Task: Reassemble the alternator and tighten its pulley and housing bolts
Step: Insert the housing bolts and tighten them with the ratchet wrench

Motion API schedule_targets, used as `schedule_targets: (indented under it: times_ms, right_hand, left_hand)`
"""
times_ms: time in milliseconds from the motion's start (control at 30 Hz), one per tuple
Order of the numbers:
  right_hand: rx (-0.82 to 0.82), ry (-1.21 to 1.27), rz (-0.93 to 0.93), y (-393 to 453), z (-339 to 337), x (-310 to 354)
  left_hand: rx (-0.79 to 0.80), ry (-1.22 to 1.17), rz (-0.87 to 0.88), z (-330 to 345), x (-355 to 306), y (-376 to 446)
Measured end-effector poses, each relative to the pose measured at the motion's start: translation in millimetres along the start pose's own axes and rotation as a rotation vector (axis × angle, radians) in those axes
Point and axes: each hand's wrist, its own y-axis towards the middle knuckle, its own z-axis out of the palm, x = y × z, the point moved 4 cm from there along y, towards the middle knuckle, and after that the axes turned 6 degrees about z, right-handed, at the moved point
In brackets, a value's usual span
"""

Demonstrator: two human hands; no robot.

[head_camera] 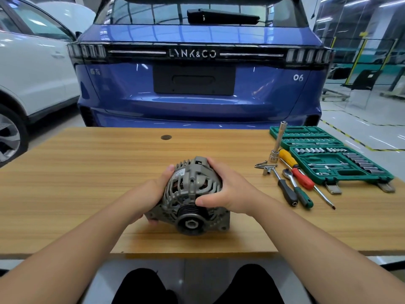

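Observation:
A grey alternator lies on its side on the wooden table, its black grooved pulley facing me. My left hand grips the housing's left side, thumb up by the top fins. My right hand grips the right side, fingers over the top and thumb just above the pulley. Loose long bolts lie on the table to the right. Beside them are a T-handle socket driver, a green-handled ratchet, a red-and-yellow screwdriver and an upright socket extension.
An open green socket set case sits at the table's right end. A blue car's rear stands right behind the table, with a white car at the left. My knees are under the table's near edge.

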Motion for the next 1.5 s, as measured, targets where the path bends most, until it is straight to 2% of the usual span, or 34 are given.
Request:
schedule_targets:
  times_ms: [500,833,1067,1267,1433,1500]
  right_hand:
    - [0.095,-0.099,-0.027,10.2,-3.6,13.9]
    - [-0.025,-0.043,-0.012,7.0,6.5,8.3]
    - [-0.009,-0.27,-0.052,4.4,0.4,25.2]
    - [-0.028,-0.512,-0.208,0.4,3.7,41.0]
    - [-0.175,-0.853,-0.522,-13.8,21.4,42.4]
    - [-0.224,-0.875,-0.563,-15.5,25.3,40.4]
  left_hand:
    - [0.029,-0.078,0.072,-8.3,-1.5,-0.4]
    - [-0.038,-0.096,-0.021,-7.3,8.7,-0.9]
    - [-0.052,-0.225,-0.005,-7.5,16.6,2.2]
    - [-0.148,-0.402,0.03,-1.3,23.5,15.0]
    - [-0.366,-0.503,0.187,3.9,27.3,15.7]
    - [-0.439,-0.52,0.211,3.0,27.3,15.5]
